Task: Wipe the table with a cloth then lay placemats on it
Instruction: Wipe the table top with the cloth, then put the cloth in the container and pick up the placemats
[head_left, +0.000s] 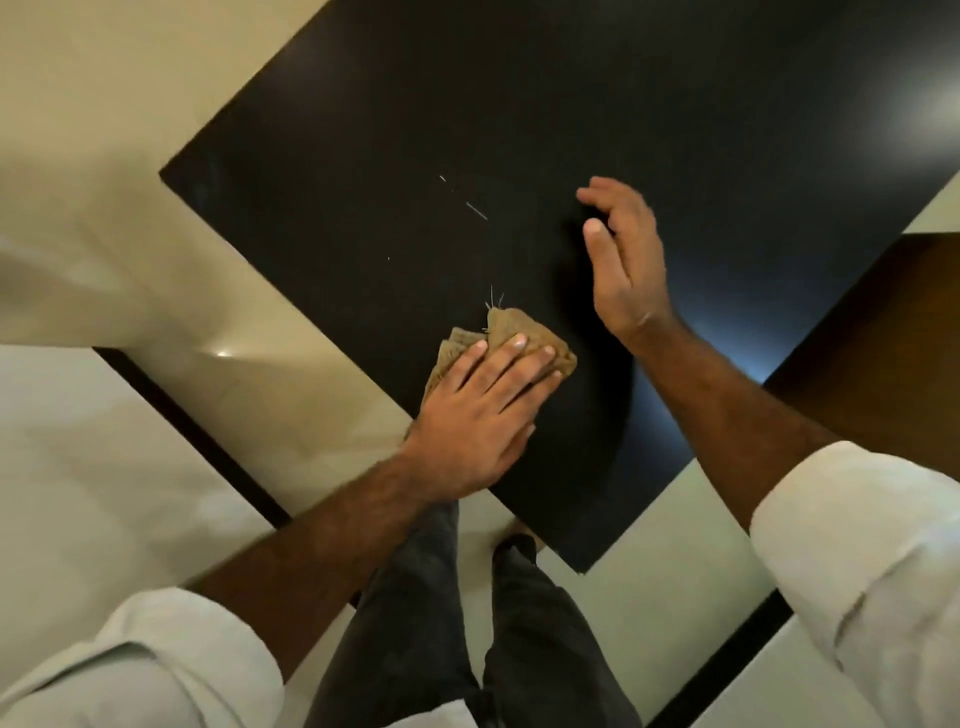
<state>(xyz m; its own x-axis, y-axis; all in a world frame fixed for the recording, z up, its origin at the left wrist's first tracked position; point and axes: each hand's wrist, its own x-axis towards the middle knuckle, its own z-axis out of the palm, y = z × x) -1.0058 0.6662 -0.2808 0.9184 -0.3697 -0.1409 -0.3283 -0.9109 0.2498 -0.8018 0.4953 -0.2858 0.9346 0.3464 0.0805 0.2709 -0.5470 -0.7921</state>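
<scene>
My left hand lies flat, fingers spread, pressing a folded tan cloth onto the dark desk near its front edge, while my right hand hovers loosely open above the surface, holding nothing. Pale specks and streaks sit on the top just beyond the cloth. To wipe well, I judge I should keep the palm's weight even and push in long overlapping passes through those marks, toward an edge. No placemats are in view.
</scene>
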